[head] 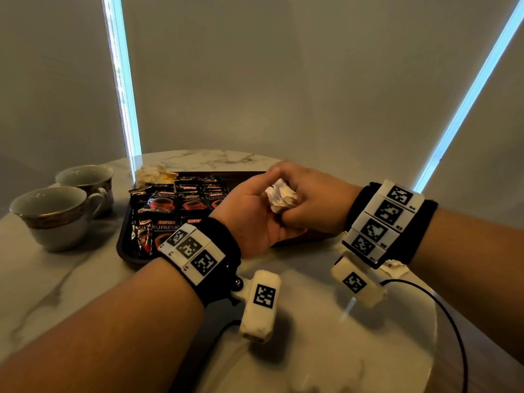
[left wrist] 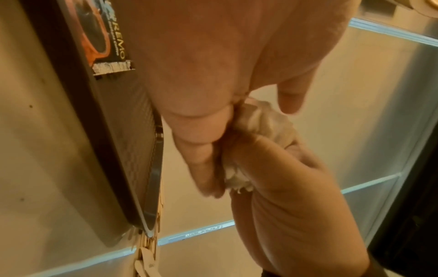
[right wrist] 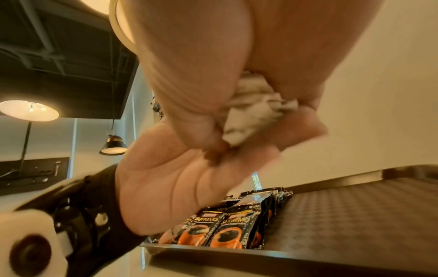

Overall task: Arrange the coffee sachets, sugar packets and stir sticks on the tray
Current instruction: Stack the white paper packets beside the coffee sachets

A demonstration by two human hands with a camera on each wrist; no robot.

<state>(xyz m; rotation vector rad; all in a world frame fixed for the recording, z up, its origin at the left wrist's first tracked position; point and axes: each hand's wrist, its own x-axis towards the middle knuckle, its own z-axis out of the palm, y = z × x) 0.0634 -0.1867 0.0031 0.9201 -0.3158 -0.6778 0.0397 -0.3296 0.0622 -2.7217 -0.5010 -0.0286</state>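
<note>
A crumpled bunch of white sugar packets [head: 282, 198] hangs above the right half of the dark tray [head: 124, 251]. Both hands grip it: my left hand [head: 262, 194] from the left, my right hand [head: 293, 212] from the right with fingers curled under it. The bunch of sugar packets [left wrist: 260, 120] [right wrist: 253, 112] sits squeezed between both palms in the wrist views. Black coffee sachets [head: 175, 202] [right wrist: 227, 230] lie in rows on the tray's left half. Wooden stir sticks [left wrist: 148, 249] lie on the table just past the tray's edge [left wrist: 132, 150].
Two cups [head: 51, 214] [head: 85, 180] stand left of the tray. A pile of pale packets [head: 153, 173] sits at the tray's back left corner. One more white packet [head: 394, 266] lies under my right wrist. The tray's right half [right wrist: 355, 215] is bare.
</note>
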